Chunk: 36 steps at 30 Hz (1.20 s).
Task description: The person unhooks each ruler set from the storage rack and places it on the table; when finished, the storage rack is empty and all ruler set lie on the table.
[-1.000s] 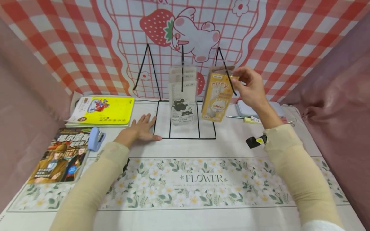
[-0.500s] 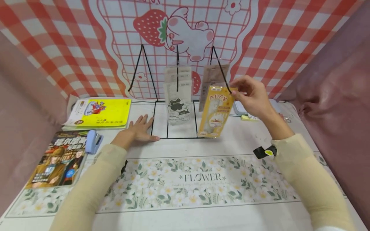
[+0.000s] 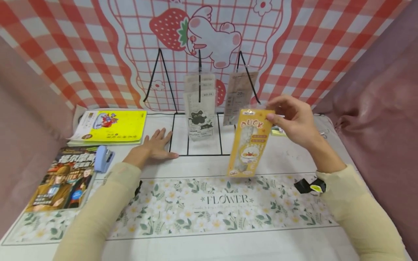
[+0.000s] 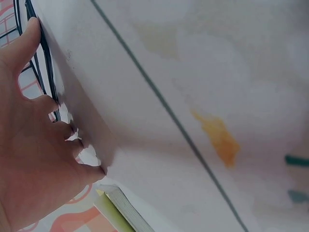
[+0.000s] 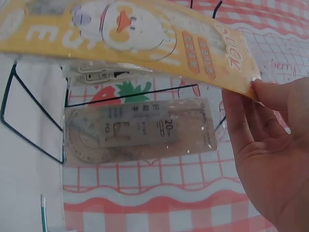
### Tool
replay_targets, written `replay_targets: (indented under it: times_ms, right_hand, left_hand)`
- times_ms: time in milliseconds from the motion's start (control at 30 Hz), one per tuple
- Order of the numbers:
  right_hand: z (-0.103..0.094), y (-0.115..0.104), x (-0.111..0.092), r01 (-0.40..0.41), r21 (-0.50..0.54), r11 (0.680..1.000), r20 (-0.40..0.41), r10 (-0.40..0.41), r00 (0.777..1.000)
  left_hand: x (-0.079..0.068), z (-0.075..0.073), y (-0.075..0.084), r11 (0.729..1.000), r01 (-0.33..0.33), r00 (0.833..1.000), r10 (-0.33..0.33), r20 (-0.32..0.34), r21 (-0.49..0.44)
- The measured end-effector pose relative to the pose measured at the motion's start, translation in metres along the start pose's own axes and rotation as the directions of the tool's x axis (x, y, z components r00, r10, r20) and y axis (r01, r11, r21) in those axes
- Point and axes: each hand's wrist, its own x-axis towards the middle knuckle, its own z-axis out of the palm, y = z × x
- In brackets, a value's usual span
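My right hand (image 3: 295, 121) pinches the upper right corner of a yellow DUCK ruler set package (image 3: 251, 145) between thumb and fingers. The package hangs tilted in front of the black wire display rack (image 3: 204, 155), its clear top tab close to the right hook's tip; whether they touch I cannot tell. On that hook hangs a brownish ruler package (image 3: 240, 90), clearer in the right wrist view. Several grey ruler set packages (image 3: 200, 112) with a black cat hang on the middle hook. My left hand (image 3: 156, 146) lies spread on the table, touching the rack base's left side.
At the left are a yellow book (image 3: 124, 125), a magazine (image 3: 62, 181) and a blue stapler (image 3: 103, 158). A small yellow item (image 3: 277, 131) is partly hidden behind my right hand. A flower-printed strip (image 3: 196, 210) crosses the table; a checked cloth (image 3: 294, 43) hangs behind.
My right hand has drawn the duck package off along the right hook, forward and down toward me, revealing the brownish package behind. The left hand has stayed by the rack base.
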Motion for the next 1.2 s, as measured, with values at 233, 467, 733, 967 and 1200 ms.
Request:
replay_targets:
  times_ms: [233, 467, 733, 967, 1200]
  right_hand:
    - [-0.031, 0.022, -0.016, -0.254, -0.132, 0.958, -0.029, 0.252, 0.967]
    - [-0.077, 0.067, -0.053, -0.576, -0.299, 0.761, -0.041, 0.593, 0.804]
    - [-0.110, 0.100, -0.080, -0.660, -0.349, 0.666, 0.016, 0.708, 0.706]
    - [-0.122, 0.123, -0.098, -0.707, -0.399, 0.585, 0.051, 0.783, 0.619]
    - [-0.127, 0.138, -0.110, -0.674, -0.519, 0.526, 0.081, 0.815, 0.573]
  left_hand:
    - [0.000, -0.002, 0.001, 1.000, 0.005, 1.000, -0.005, -0.017, 0.000]
    - [-0.001, -0.003, 0.002, 1.000, 0.001, 1.000, -0.001, 0.001, -0.006]
    - [-0.002, -0.005, -0.001, 1.000, 0.007, 1.000, -0.007, -0.001, 0.013]
    - [-0.001, -0.006, -0.001, 1.000, 0.009, 1.000, -0.009, 0.007, 0.011]
    - [0.000, -0.003, 0.001, 1.000, -0.002, 1.000, 0.001, 0.012, 0.016]
